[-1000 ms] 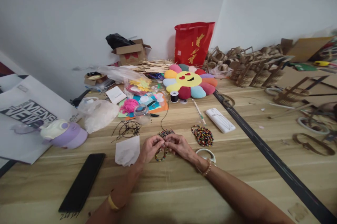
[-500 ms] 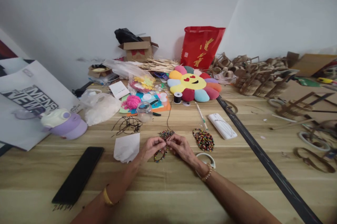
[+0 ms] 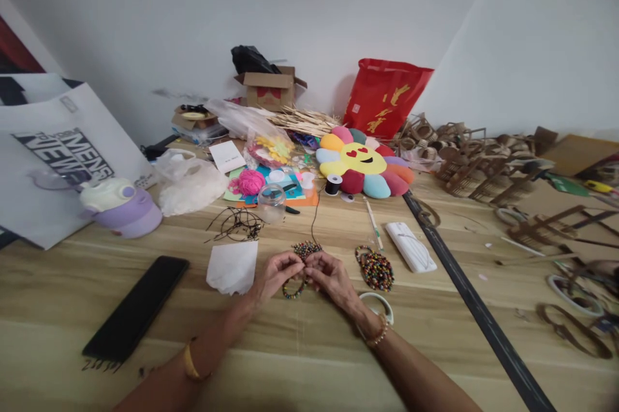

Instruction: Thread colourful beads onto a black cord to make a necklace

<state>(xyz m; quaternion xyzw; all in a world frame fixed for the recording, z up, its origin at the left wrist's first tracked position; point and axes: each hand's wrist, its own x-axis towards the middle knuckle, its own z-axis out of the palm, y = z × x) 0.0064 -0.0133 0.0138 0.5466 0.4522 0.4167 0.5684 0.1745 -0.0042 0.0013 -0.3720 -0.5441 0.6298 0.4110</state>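
Observation:
My left hand (image 3: 280,272) and my right hand (image 3: 330,275) meet over the wooden table, fingertips pinched close together. Between them is a dark cord (image 3: 314,222), which runs up towards a black spool (image 3: 333,184). Below the fingertips hangs or lies a loop of multicoloured beads (image 3: 293,291); whether it touches the table I cannot tell. Just behind the fingers sits a cluster of small beads (image 3: 306,248). A coiled heap of bead strands (image 3: 376,269) lies to the right of my right hand, and a white tape roll (image 3: 378,306) is partly under that wrist.
Left of my hands are a white paper (image 3: 233,266), a black phone-like slab (image 3: 138,307) and tangled dark cords (image 3: 236,224). A clear jar (image 3: 271,203), a flower cushion (image 3: 365,164) and a white power bank (image 3: 411,246) stand farther off. Woven baskets (image 3: 476,176) crowd the right.
The whole view has shifted and tilted slightly with the head. Both hands stay pinched together at the cord and beads, with only slight finger movement.

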